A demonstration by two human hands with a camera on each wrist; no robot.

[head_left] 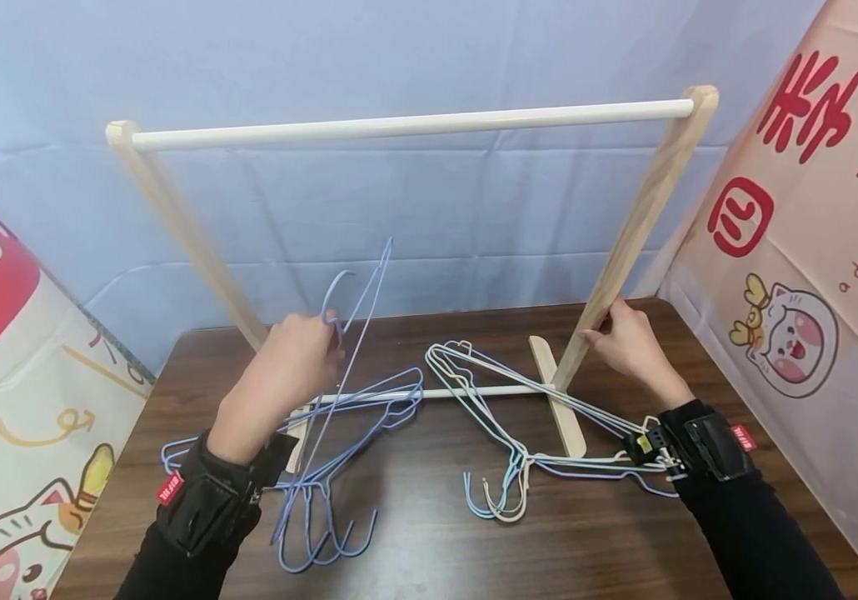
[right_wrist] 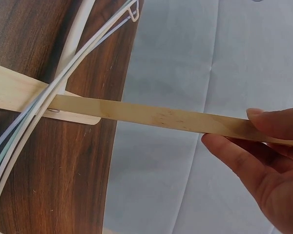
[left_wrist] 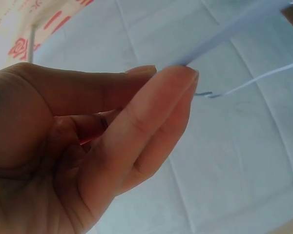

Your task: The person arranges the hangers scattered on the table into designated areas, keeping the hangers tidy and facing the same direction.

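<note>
Left hand, centre-left, pinches a hanger near its hook (curve uncovered); right hand, mid-right, grips the wooden upright, presumably steadying the rack.

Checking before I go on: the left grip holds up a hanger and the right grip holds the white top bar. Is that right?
No: the right grip holds the right wooden upright, not the white top bar, as the head view shows. The left grip does hold up a hanger.

On the table, one hanger pile lies left, another pile right, across the rack's lower rail.
</note>
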